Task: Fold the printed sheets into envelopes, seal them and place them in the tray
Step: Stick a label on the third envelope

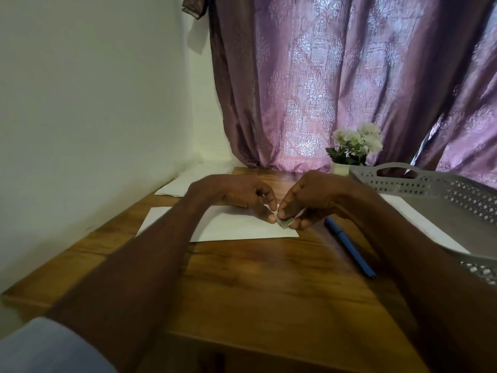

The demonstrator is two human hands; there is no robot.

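Both hands meet over the white envelope (215, 224) on the tabletop (255, 278) — left hand (236, 195) and right hand (309, 200) pinch one small stamp-like piece (285, 223) together — grey tray (430, 181) right

No legible text, label, brand, number or sign is shown. A small greenish item (285, 223) is pinched between the fingertips of the left hand (236, 193) and the right hand (309, 201); a printed pattern may be carried on it, but it is too small and blurred to be read. No print can be made out on the white sheet (215, 224).
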